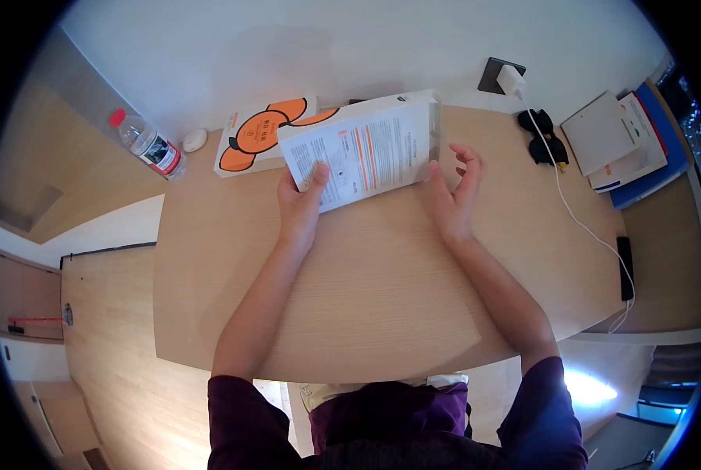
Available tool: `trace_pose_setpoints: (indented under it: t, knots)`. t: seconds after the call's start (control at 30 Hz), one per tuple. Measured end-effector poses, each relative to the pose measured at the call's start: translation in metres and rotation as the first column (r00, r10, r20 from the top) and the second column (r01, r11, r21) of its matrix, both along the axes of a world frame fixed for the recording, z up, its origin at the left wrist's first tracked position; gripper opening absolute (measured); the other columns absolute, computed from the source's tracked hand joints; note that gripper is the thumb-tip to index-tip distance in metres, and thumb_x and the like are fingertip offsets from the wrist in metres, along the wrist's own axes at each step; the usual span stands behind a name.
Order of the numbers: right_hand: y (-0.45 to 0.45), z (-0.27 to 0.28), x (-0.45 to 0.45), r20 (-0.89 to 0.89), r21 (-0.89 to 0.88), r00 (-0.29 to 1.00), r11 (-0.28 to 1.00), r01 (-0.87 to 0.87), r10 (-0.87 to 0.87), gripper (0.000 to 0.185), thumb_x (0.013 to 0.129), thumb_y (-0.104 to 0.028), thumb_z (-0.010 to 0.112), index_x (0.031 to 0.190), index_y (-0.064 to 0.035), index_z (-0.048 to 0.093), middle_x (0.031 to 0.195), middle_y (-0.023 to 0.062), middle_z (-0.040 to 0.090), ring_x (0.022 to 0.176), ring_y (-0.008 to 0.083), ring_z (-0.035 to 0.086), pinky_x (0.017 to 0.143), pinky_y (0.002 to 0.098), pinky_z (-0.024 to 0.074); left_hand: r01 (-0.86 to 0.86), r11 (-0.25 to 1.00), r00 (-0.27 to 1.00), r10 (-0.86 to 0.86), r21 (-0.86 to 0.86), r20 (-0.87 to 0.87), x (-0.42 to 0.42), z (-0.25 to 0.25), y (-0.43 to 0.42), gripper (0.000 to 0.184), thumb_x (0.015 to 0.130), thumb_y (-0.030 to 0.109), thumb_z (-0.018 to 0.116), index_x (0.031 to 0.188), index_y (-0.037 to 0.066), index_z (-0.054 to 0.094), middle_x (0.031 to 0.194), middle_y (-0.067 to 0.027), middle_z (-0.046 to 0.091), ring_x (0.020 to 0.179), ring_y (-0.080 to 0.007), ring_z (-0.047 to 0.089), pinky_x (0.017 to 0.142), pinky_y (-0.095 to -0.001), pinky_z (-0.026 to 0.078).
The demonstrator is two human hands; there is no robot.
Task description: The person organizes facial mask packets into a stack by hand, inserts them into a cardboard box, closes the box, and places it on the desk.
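My left hand [301, 207] grips the lower left corner of a white box [366, 153], its thumb across the printed face. The box is tilted above the desk, showing rows of small text and orange stripes. Its narrow right end looks greyish. My right hand [454, 193] is beside that end with its fingers apart and curled a little. The right thumb tip is very close to the box's edge; whether it touches I cannot tell. Behind the held box lies another white box [234, 160] with a large orange cartoon shape, partly hidden by it.
A water bottle [151, 149] with a red cap and a round white case [195, 140] are at the left. Sunglasses [540, 137], a white charger [510, 80] with its cable, and stacked books and folders [613, 141] are on the right. The wooden desk [382, 290] has a curved front edge.
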State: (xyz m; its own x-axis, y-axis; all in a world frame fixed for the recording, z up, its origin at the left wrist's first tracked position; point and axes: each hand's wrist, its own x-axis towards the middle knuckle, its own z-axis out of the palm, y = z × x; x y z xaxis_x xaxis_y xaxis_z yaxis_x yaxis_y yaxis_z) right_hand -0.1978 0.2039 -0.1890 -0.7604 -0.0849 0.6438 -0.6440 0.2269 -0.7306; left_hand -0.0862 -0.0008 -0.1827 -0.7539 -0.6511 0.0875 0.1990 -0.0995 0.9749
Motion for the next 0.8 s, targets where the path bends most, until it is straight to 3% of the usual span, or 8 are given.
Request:
trace_pose_setpoints:
  t: [0.13, 0.23, 0.33, 0.43, 0.53, 0.63, 0.73, 0.8]
  knots:
    - [0.000, -0.007, -0.003, 0.094, -0.061, 0.995, 0.998, -0.020, 0.025, 0.040, 0.085, -0.009, 0.064, 0.121, -0.0068, 0.046, 0.118, 0.0101, 0.042, 0.107, 0.0216, 0.043, 0.090, 0.0337, 0.0388, -0.022, 0.998, 0.998, 0.025, 0.055, -0.056, -0.002, -0.004, -0.001, 0.059, 0.085, 0.037, 0.072, 0.124, 0.000, 0.049, 0.119, -0.0112, 0.060, 0.109, -0.0157, 0.057, 0.093, -0.0311, 0.046]
    - [-0.004, -0.019, -0.014, 0.224, -0.231, 0.962, 0.967, -0.105, 0.158, 0.039, 0.088, -0.011, 0.061, 0.123, -0.0060, 0.044, 0.118, 0.0110, 0.044, 0.106, 0.0184, 0.045, 0.089, 0.0320, 0.0403, 0.011, 0.982, 0.994, 0.010, 0.186, -0.111, 0.000, -0.006, -0.004, 0.059, 0.086, 0.036, 0.070, 0.128, 0.001, 0.046, 0.123, -0.0115, 0.058, 0.113, -0.0171, 0.055, 0.096, -0.0330, 0.045]
    - [-0.002, -0.012, -0.013, 0.304, -0.392, 0.799, 0.833, -0.391, 0.519, 0.041, 0.093, -0.015, 0.055, 0.129, -0.0040, 0.040, 0.119, 0.0116, 0.048, 0.105, 0.0155, 0.047, 0.090, 0.0311, 0.0413, 0.346, 0.831, 0.920, -0.210, 0.436, -0.330, 0.004, -0.002, -0.006, 0.058, 0.088, 0.032, 0.068, 0.130, 0.001, 0.043, 0.129, -0.0115, 0.053, 0.118, -0.0189, 0.052, 0.099, -0.0356, 0.044]
    - [-0.007, -0.003, -0.006, 0.242, -0.243, 0.789, 0.822, -0.514, 0.565, 0.045, 0.097, -0.018, 0.049, 0.136, -0.0016, 0.033, 0.121, 0.0125, 0.051, 0.108, 0.0162, 0.048, 0.093, 0.0322, 0.0403, 0.438, 0.651, 0.898, -0.294, 0.620, -0.327, 0.004, -0.017, -0.004, 0.055, 0.088, 0.020, 0.068, 0.133, 0.002, 0.041, 0.133, -0.0109, 0.050, 0.121, -0.0209, 0.051, 0.102, -0.0380, 0.043]
    - [-0.017, 0.001, 0.003, 0.120, -0.448, 0.827, 0.773, -0.449, 0.550, 0.048, 0.099, -0.024, 0.046, 0.138, 0.0003, 0.032, 0.123, 0.0123, 0.052, 0.111, 0.0177, 0.050, 0.096, 0.0319, 0.0395, 0.583, 0.734, 0.812, -0.520, 0.348, -0.265, 0.006, -0.021, 0.003, 0.062, 0.083, 0.008, 0.071, 0.136, 0.004, 0.038, 0.132, -0.0099, 0.051, 0.121, -0.0223, 0.051, 0.104, -0.0384, 0.041]
    - [-0.011, -0.006, -0.009, 0.204, -0.742, 0.657, 0.552, -0.381, 0.726, 0.050, 0.099, -0.029, 0.045, 0.136, 0.0018, 0.035, 0.123, 0.0124, 0.053, 0.114, 0.0179, 0.050, 0.098, 0.0305, 0.0390, 0.477, 0.866, 0.875, -0.484, 0.151, 0.008, 0.015, 0.002, 0.027, 0.054, 0.079, 0.002, 0.072, 0.128, 0.005, 0.049, 0.124, -0.0065, 0.057, 0.118, -0.0210, 0.053, 0.105, -0.0377, 0.040]
    - [-0.005, -0.011, -0.018, 0.285, -0.752, 0.597, 0.561, -0.346, 0.750, 0.051, 0.098, -0.033, 0.045, 0.135, 0.0023, 0.038, 0.121, 0.0116, 0.054, 0.112, 0.0170, 0.051, 0.097, 0.0295, 0.0400, 0.615, 0.651, 0.777, -0.596, -0.445, 0.203, 0.012, 0.002, 0.030, 0.037, 0.078, 0.002, 0.073, 0.113, 0.008, 0.062, 0.112, -0.0048, 0.063, 0.113, -0.0188, 0.055, 0.100, -0.0364, 0.045]
    - [-0.003, -0.011, -0.023, 0.286, -0.783, 0.584, 0.536, -0.314, 0.760, 0.054, 0.096, -0.033, 0.049, 0.135, 0.0021, 0.038, 0.121, 0.0125, 0.055, 0.110, 0.0189, 0.054, 0.094, 0.0314, 0.0439, 0.695, 0.584, 0.719, -0.573, -0.419, 0.394, 0.015, 0.006, 0.034, 0.027, 0.079, 0.003, 0.072, 0.104, 0.008, 0.067, 0.107, -0.0050, 0.064, 0.108, -0.0172, 0.057, 0.096, -0.0357, 0.048]
